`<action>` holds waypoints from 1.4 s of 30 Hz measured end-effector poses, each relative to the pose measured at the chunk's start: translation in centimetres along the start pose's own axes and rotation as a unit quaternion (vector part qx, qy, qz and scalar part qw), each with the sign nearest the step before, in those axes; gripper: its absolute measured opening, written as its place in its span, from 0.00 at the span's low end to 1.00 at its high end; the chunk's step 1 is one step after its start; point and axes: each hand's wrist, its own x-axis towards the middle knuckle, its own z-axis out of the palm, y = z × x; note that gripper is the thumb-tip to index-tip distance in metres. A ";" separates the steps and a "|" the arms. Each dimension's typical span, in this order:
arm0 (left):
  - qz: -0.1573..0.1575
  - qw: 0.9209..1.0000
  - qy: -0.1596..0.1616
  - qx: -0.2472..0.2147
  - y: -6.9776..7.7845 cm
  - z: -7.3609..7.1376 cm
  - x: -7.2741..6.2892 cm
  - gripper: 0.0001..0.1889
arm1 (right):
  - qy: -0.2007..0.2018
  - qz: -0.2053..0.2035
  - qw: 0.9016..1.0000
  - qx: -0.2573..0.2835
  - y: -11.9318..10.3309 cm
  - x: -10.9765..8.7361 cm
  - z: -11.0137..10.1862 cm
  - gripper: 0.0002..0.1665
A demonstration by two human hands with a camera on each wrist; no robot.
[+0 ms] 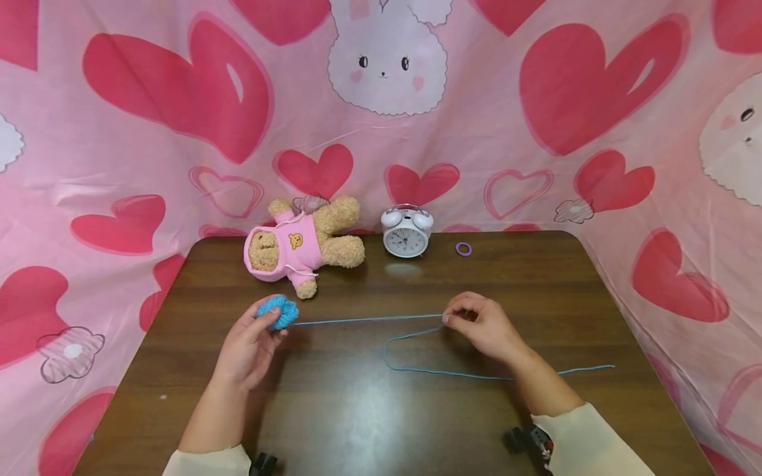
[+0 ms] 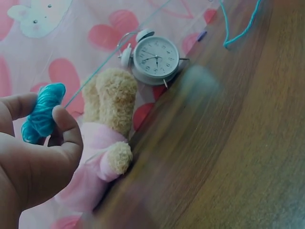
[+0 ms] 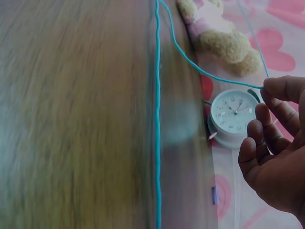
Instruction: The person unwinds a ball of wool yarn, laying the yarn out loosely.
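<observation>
A small ball of blue yarn (image 1: 284, 313) sits between the thumb and fingers of my left hand (image 1: 245, 350), held above the table's left half. From it a strand of yarn (image 1: 369, 319) runs straight and taut across to my right hand (image 1: 485, 327), whose thumb and index finger pinch it. Past that pinch the loose yarn tail (image 1: 452, 373) loops back on the tabletop, passes under the right forearm and ends at the right. In the left wrist view the wound yarn (image 2: 44, 112) shows its wrapped strands. The right hand's other fingers are loosely bent in the right wrist view.
A teddy bear (image 1: 303, 244) in a pink hoodie lies at the back left of the brown wooden table (image 1: 357, 423). Beside it stands a white alarm clock (image 1: 407, 233). A purple ring (image 1: 463, 249) lies farther right. Heart-patterned pink cloth (image 1: 476, 99) hangs behind and at both sides.
</observation>
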 end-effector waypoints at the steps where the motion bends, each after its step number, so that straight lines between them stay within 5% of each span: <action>1: -0.002 1.000 0.003 0.001 0.0 -0.1 0.0 0.09 | 0.000 0.000 1.000 -0.002 0.1 -0.1 -0.2 0.03; 14: -0.003 1.000 0.023 0.020 0.1 -0.8 -0.6 0.08 | 0.018 0.013 1.000 -0.013 1.3 -1.0 -2.1 0.04; 22: 0.003 1.000 0.003 0.013 -0.2 -1.3 -0.6 0.11 | 0.029 0.019 0.999 -0.020 1.7 -1.5 -3.6 0.03; 31: -0.019 0.998 0.032 0.050 -0.4 -1.7 -0.8 0.11 | 0.051 0.037 0.997 -0.043 2.5 -1.7 -5.4 0.03; 42: 0.008 1.000 0.016 0.013 -0.7 -1.8 -0.5 0.10 | 0.061 0.036 0.996 -0.048 2.8 -2.3 -6.4 0.03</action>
